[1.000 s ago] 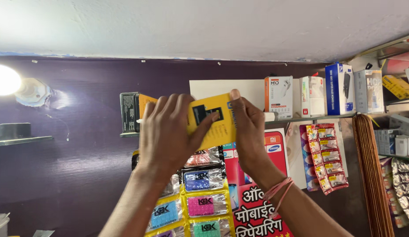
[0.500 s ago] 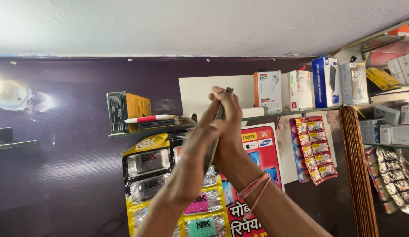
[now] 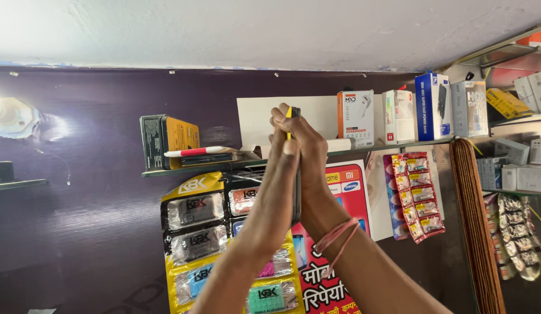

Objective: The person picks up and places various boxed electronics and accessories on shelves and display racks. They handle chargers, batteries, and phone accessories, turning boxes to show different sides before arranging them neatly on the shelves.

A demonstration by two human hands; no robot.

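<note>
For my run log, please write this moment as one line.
left hand: pressed on yellow box | right hand: pressed on box, opposite side | box: edge-on, raised before glass shelf

A thin box stands edge-on between left hand and right hand, before the shelf.

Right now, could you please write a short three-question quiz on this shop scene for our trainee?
1. True or false: the yellow box is turned edge-on to the camera, pressed between the left hand and the right hand.
2. What lies on the glass shelf beside the black-and-yellow carton?
A. a red and white pen
B. a pair of scissors
C. a roll of tape
3. Fill in: around the right wrist is a ____ thread band.

Key: 1 true; 2 A, the red and white pen; 3 pink.
</note>
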